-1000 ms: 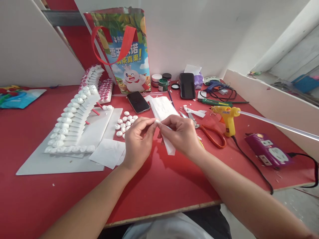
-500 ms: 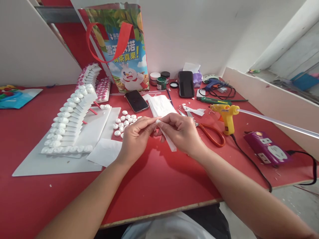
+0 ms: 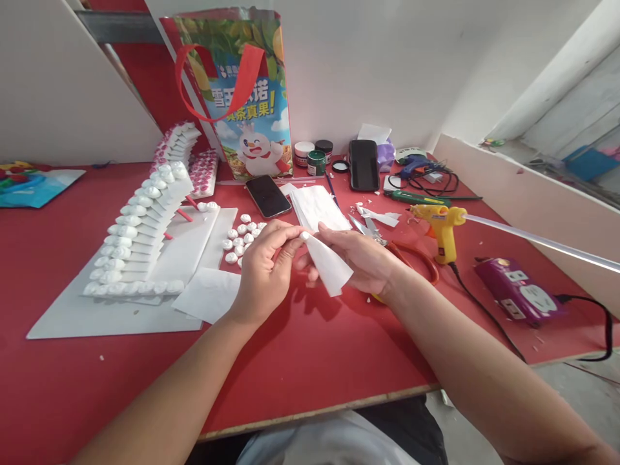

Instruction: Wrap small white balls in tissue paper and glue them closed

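My left hand (image 3: 268, 271) pinches the narrow, rolled top of a white paper strip (image 3: 332, 265) between thumb and finger. The strip's wider end fans out toward the lower right. My right hand (image 3: 365, 255) lies against the strip's right side, thumb stretched out and lifted off it, some fingers hidden behind the paper. Just beyond both hands is a stack of white paper (image 3: 317, 205). Small white rolled paper rosettes (image 3: 238, 242) sit left of my left hand. Orange-handled scissors (image 3: 372, 227) lie partly behind my right wrist.
A curved white structure edged with rosettes (image 3: 128, 232) stands on a white board (image 3: 62, 320) at left. A yellow glue gun (image 3: 438, 226) and a purple power strip (image 3: 518, 290) are at right. Farther back are a phone (image 3: 268, 196), paint jars (image 3: 316, 163) and a printed bag (image 3: 252, 103).
The right hand has opened and turned, its thumb coming off the rolled tip. The strip has swung into fuller view, while the left hand keeps its pinch.
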Demonstrator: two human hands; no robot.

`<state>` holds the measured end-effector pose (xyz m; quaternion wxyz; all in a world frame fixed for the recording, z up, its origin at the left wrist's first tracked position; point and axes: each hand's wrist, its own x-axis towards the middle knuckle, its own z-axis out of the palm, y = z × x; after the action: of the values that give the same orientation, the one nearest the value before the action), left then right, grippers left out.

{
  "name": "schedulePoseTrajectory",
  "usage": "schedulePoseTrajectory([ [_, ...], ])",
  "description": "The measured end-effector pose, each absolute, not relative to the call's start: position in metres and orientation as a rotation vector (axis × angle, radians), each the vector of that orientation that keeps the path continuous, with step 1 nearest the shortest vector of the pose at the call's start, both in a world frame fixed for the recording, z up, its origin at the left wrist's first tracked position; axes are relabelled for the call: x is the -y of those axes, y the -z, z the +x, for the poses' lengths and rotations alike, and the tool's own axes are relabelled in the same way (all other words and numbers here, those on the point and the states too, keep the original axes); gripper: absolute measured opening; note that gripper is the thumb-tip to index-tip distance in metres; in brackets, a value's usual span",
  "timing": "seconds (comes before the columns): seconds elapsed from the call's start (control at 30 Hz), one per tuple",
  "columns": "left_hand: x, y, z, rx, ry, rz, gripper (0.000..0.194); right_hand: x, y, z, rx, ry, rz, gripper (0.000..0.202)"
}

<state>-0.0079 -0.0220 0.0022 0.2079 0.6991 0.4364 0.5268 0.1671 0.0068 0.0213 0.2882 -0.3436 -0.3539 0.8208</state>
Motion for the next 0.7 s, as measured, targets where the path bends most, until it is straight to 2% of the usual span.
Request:
schedulePoseTrajectory([
  [0.17, 0.021, 0.0009, -0.0097, -1.197, -1.464, 1.971, 0.017, -0.0019, -0.0243, 0.1662, 0.964, -2.152, -0.81, 0.027],
  [0.43, 0.0215, -0.0017, -0.0091, -1.217, -1.456, 1.88, 0.016, 0.0005, -0.0265, 0.1646, 1.179, -1.993, -0.835, 0.035],
  [0.7, 0.0202, -0.0006, -0.0093, -1.254, -1.453, 1.795, 0.015, 0.0024, -0.0252, 0.1617, 1.549, -1.483, -1.04, 0.032],
])
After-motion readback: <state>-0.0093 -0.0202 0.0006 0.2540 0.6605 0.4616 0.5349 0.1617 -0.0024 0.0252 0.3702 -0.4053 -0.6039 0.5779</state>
